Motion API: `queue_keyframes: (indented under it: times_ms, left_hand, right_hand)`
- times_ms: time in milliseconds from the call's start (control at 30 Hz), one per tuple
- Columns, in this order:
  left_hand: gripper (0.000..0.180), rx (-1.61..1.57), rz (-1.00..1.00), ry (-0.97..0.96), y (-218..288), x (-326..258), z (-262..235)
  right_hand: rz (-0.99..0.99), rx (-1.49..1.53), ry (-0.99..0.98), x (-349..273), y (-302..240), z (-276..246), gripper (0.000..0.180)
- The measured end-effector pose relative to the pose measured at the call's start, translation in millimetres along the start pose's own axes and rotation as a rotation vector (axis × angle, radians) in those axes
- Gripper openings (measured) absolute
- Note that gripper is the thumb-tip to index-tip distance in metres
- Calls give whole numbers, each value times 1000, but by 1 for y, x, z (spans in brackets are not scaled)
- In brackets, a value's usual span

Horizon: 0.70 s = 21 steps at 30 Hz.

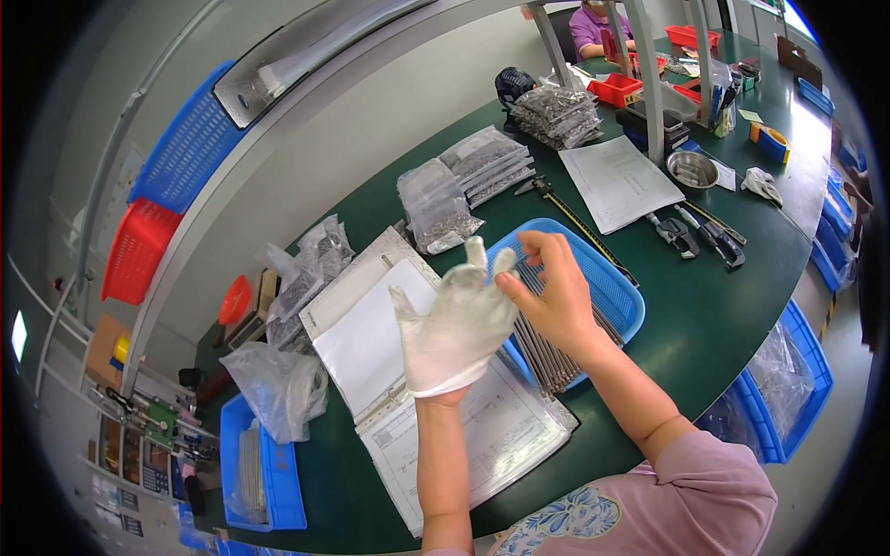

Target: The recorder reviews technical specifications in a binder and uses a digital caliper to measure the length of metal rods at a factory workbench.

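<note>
My left hand [454, 324] wears a white glove and is held up above an open binder [389, 422] of printed sheets, its fingers apart. With thumb and fingers, my bare right hand [561, 292] pinches a fingertip of that glove [503, 261]. Beneath my right hand sits a blue plastic basket [633, 306], partly hidden by the hand and forearm. Several long thin metal rods [547, 361] lie inside it, side by side.
Bags of small parts [436, 199] stand behind the binder. Calipers [547, 190], loose papers [616, 181], micrometers [677, 236], a metal bowl [692, 170] and another white glove [760, 185] lie farther right. A blue bin [287, 496] is at left. A person [593, 32] sits at the far end.
</note>
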<state>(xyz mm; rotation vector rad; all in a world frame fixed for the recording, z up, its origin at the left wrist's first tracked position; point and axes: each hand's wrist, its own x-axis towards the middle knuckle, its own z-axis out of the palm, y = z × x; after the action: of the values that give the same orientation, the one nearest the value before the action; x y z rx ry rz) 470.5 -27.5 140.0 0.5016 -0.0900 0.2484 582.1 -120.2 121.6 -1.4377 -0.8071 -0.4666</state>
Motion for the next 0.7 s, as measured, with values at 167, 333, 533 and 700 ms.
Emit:
queue_keyframes:
  times_ms: [167,333,533,700]
  left_hand:
    - [65,-81,245,26,5,1,9]
    - [54,-236,326,53,11,-3,-2]
    - [50,-292,339,40,10,5,7]
    - [45,104,472,42,16,-11,-6]
  right_hand:
    - [-114,110,-293,-22,-20,1,23]
    - [-275,94,-655,-52,-36,16,29]
    - [-365,-102,-605,-68,-27,27,17]
    - [-376,81,-1007,-94,-32,24,21]
